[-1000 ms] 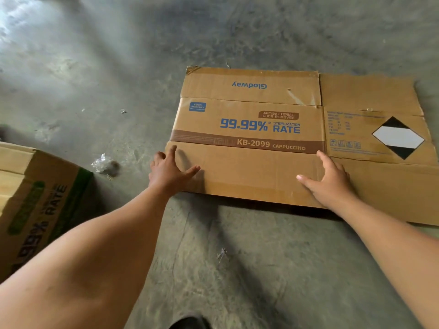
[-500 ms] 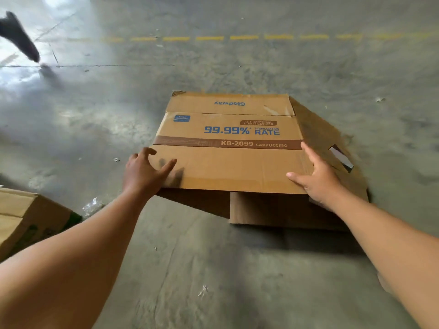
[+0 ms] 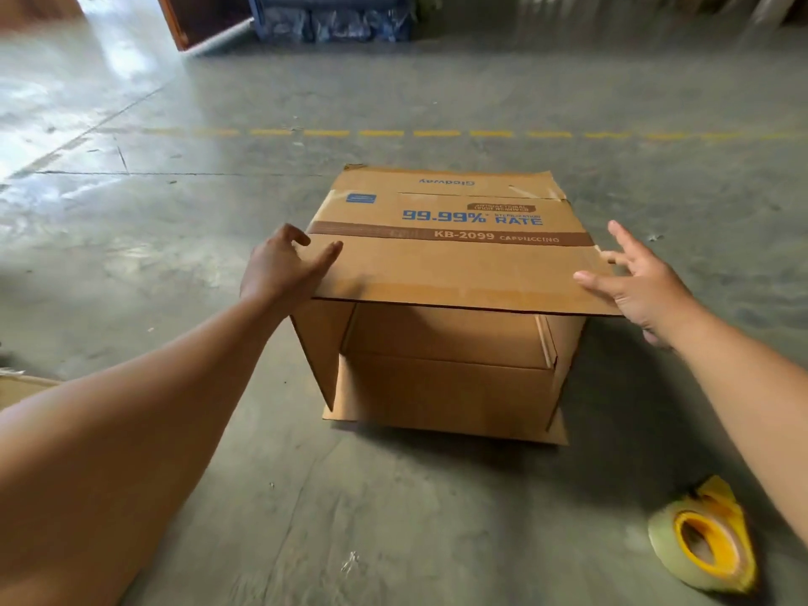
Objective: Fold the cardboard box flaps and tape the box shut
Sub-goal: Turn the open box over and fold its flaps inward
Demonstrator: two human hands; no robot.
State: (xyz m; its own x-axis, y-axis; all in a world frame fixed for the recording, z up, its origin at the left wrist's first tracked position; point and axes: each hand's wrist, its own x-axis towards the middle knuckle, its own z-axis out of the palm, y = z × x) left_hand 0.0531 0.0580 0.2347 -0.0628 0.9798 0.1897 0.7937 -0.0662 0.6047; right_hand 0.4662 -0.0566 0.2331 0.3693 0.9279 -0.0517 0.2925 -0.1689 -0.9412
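Two bare hands reach over a grey concrete floor (image 3: 175,264) crossed by a dashed yellow line (image 3: 441,133), with blurred blue shelving (image 3: 332,15) at the far wall. Between them the cardboard box (image 3: 446,273) lies on its side, its open end facing the camera with flaps spread; its upper panel reads "99.99% RATE", "KB-2099 CAPPUCCINO" and an upside-down "Glodway". Left hand (image 3: 280,269) rests on the panel's near left corner, fingers loosely bent; right hand (image 3: 642,286) touches the near right corner, fingers spread straight. Near right on the floor sits a tape roll (image 3: 704,544) in a yellow dispenser.
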